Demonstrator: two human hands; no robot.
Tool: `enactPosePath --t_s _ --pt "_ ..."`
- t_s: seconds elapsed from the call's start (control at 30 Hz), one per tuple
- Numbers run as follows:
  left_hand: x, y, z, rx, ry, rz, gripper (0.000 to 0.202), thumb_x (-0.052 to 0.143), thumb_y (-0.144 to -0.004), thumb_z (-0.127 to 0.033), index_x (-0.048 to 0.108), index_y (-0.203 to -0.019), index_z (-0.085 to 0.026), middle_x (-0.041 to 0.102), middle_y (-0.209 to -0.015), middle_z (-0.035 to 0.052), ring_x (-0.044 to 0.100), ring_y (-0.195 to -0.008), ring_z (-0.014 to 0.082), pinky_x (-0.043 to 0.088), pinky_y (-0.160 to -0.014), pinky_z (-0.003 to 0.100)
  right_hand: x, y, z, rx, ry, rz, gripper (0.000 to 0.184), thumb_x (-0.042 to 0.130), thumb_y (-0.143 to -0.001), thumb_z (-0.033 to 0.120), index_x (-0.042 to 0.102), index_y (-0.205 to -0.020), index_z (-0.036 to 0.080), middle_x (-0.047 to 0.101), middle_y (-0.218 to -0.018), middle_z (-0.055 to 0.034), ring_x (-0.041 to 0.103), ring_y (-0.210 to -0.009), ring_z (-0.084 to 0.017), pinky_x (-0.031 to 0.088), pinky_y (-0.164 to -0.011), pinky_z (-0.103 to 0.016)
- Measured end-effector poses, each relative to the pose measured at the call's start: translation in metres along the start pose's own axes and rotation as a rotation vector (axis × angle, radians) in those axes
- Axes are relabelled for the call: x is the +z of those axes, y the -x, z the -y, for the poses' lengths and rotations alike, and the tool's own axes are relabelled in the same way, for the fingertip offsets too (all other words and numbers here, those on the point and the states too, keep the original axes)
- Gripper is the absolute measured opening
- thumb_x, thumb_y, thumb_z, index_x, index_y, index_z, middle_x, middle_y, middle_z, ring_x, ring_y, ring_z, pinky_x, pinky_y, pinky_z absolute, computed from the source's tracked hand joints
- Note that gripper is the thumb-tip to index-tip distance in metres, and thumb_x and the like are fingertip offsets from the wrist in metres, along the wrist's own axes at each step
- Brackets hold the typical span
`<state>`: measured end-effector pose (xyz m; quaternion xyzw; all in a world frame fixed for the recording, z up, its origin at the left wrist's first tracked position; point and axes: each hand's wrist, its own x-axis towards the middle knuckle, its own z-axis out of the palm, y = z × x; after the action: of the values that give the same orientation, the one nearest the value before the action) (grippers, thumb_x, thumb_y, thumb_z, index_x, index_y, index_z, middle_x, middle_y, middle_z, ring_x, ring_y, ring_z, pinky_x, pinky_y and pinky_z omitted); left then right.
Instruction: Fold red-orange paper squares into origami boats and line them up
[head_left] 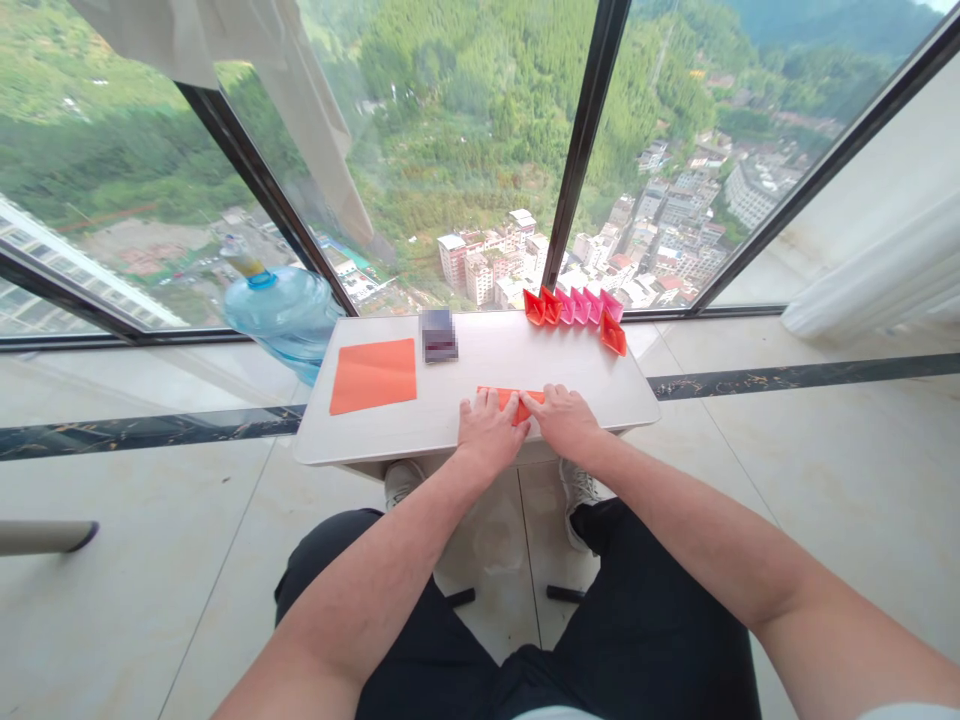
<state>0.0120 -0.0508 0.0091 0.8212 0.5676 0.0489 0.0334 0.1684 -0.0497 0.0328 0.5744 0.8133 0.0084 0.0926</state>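
A folded piece of orange paper [520, 414] lies near the front edge of the small white table. My left hand [489, 428] presses down on its left part, fingers curled over it. From the other side my right hand [561, 415] holds the right part, and the two thumbs and index fingers nearly meet over the middle. Much of the paper is hidden under the fingers. To the left, a flat orange sheet [373, 376] lies by itself. At the back right stands a row of folded pink and red paper pieces [576, 305], with one orange-red folded piece [613, 334] in front.
The white table [390, 425] stands against tall windows. A dark, blurred small item [439, 336] sits at its back edge. A large blue water bottle [281, 312] is on the floor at its left. My legs and shoes are close below the table.
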Motion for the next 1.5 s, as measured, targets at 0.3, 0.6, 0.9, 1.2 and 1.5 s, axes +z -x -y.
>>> enactPosePath --t_s 0.3,0.6,0.9,1.2,1.5 --pt "0.005 0.001 0.001 -0.03 -0.001 0.024 0.065 0.034 -0.096 -0.057 0.044 -0.149 -0.021 0.045 -0.152 0.0177 0.034 -0.142 0.0337 0.027 -0.112 0.057 0.008 0.004 -0.017 0.036 -0.064 -0.014 0.042 0.045 -0.093 0.017 0.06 -0.132 0.014 0.059 -0.121 -0.0184 0.053 -0.109 -0.027 0.044 -0.089 -0.035" --pt "0.004 0.0 0.0 -0.044 0.025 0.064 0.07 0.036 -0.096 -0.053 0.038 -0.153 -0.012 0.04 -0.156 0.0194 0.028 -0.147 0.0349 0.025 -0.116 0.055 0.01 0.005 -0.023 0.085 -0.074 -0.025 0.036 0.045 -0.092 0.019 0.066 -0.12 0.012 0.062 -0.118 -0.0173 0.054 -0.108 -0.027 0.045 -0.095 -0.035" --pt "0.005 -0.001 0.003 -0.02 0.054 -0.016 0.068 0.043 -0.093 -0.055 0.049 -0.145 -0.01 0.051 -0.145 0.0207 0.035 -0.139 0.0419 0.029 -0.11 0.057 0.004 -0.006 -0.011 0.102 -0.158 -0.142 0.033 0.049 -0.091 0.02 0.065 -0.12 0.015 0.062 -0.121 -0.0161 0.055 -0.113 -0.026 0.043 -0.096 -0.034" --pt "0.005 -0.014 0.016 -0.04 0.092 -0.034 0.068 0.046 -0.091 -0.062 0.051 -0.141 -0.017 0.049 -0.148 0.0172 0.032 -0.142 0.0369 0.022 -0.114 0.061 0.005 -0.043 -0.015 0.068 -0.317 -0.108 0.029 0.051 -0.091 0.024 0.073 -0.108 0.018 0.068 -0.112 -0.0109 0.058 -0.11 -0.022 0.042 -0.099 -0.032" --pt "-0.007 -0.032 0.027 -0.006 0.106 -0.077 0.043 0.059 -0.088 -0.048 0.067 -0.119 -0.018 0.068 -0.121 0.015 0.054 -0.121 0.0336 0.03 -0.108 0.051 0.008 -0.054 -0.032 -0.039 -0.464 -0.058 0.036 0.065 -0.079 0.022 0.074 -0.115 0.021 0.068 -0.115 -0.0079 0.06 -0.109 -0.022 0.042 -0.099 -0.029"
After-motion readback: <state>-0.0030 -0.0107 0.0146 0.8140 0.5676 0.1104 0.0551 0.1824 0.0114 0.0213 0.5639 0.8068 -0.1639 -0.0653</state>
